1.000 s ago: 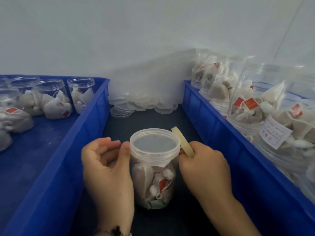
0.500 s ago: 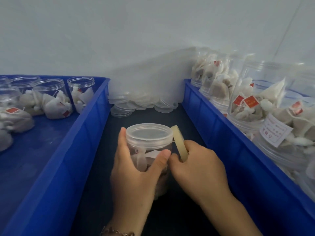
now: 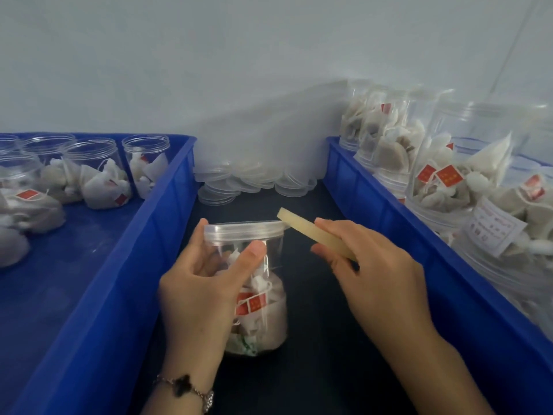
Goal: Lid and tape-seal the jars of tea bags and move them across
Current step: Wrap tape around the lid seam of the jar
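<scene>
Two blue bins are flanking a dark table (image 3: 314,295). The left bin (image 3: 143,265) is showing four open jars at its back. Between the bins, the left hand (image 3: 197,292) is gripping one upright lidded jar (image 3: 257,295); the right hand (image 3: 374,274) is pinching a tape roll (image 3: 314,233), its edge touching the lid (image 3: 244,230).

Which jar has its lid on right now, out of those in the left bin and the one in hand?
Only the jar gripped by the left hand on the dark surface between the bins wears a lid. The left-bin jars stand open-mouthed, threads bare.
</scene>
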